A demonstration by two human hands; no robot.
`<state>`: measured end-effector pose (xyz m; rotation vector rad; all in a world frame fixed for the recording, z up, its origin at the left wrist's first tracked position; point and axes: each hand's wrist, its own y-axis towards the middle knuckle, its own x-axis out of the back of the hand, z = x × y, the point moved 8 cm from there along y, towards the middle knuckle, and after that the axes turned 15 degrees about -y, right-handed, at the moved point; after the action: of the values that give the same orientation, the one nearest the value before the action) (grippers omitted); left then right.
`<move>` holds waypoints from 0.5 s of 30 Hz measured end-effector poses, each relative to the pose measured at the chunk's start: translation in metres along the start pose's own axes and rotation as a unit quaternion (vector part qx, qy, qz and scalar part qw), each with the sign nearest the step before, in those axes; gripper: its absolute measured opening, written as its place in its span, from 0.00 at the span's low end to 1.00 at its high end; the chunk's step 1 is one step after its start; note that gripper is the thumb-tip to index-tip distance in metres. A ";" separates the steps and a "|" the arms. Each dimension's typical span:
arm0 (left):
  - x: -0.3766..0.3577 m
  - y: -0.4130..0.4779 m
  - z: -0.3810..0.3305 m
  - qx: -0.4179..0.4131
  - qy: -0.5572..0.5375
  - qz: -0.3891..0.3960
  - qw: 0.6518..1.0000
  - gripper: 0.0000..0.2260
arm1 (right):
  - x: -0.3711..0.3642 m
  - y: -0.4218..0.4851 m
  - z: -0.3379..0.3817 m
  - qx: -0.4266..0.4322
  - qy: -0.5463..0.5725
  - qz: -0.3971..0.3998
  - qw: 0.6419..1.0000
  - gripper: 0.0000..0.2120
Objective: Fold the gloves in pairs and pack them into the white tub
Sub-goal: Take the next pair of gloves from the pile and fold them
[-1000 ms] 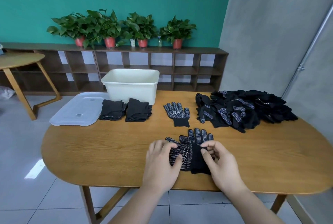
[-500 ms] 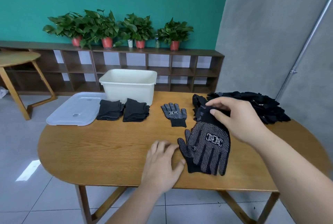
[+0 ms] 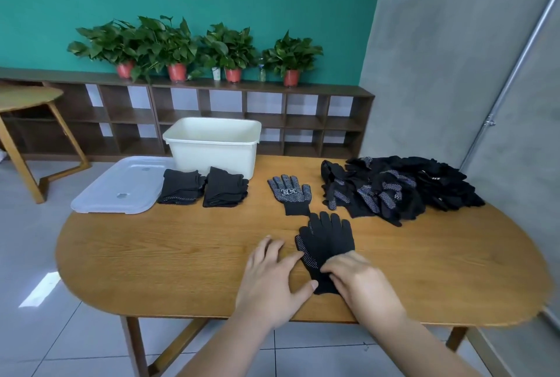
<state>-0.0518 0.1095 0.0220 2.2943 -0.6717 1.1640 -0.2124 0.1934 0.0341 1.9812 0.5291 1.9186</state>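
Black gloves (image 3: 325,240): cuff hidden under right hand (image 3: 360,282), grip unclear; left hand (image 3: 272,282) flat.

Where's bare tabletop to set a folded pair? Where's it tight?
Free on the oval wooden table: front left, between clear plastic lid, folded black glove bundles and left hand; front right, below the loose black glove heap, beside the right hand gripping a black glove. Crowded: back row, lid past white plastic tub and flat dotted glove to heap.
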 end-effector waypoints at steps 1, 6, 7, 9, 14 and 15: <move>0.000 0.001 0.000 0.002 0.000 0.000 1.000 0.35 | -0.004 -0.003 -0.003 -0.019 0.009 -0.006 1.000 0.17; -0.002 0.000 0.002 0.012 -0.001 0.005 1.000 0.36 | 0.030 -0.003 -0.002 -0.087 0.022 -0.094 0.991 0.14; -0.002 0.000 0.003 0.012 -0.003 0.004 1.000 0.36 | 0.036 -0.005 0.002 -0.082 0.021 -0.113 0.990 0.14; -0.001 0.001 0.003 0.011 -0.003 0.000 1.000 0.37 | 0.035 -0.009 0.009 -0.061 -0.004 -0.120 0.991 0.16; -0.001 0.001 0.002 0.012 0.000 -0.001 1.000 0.36 | 0.004 -0.021 0.023 -0.028 -0.033 -0.034 0.998 0.23; -0.001 0.000 0.002 0.012 0.000 -0.002 1.000 0.36 | 0.005 -0.022 0.026 -0.023 -0.031 -0.035 0.999 0.23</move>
<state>-0.0512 0.1081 0.0200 2.3150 -0.6561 1.1769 -0.1875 0.2152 0.0269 1.9611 0.5256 1.8061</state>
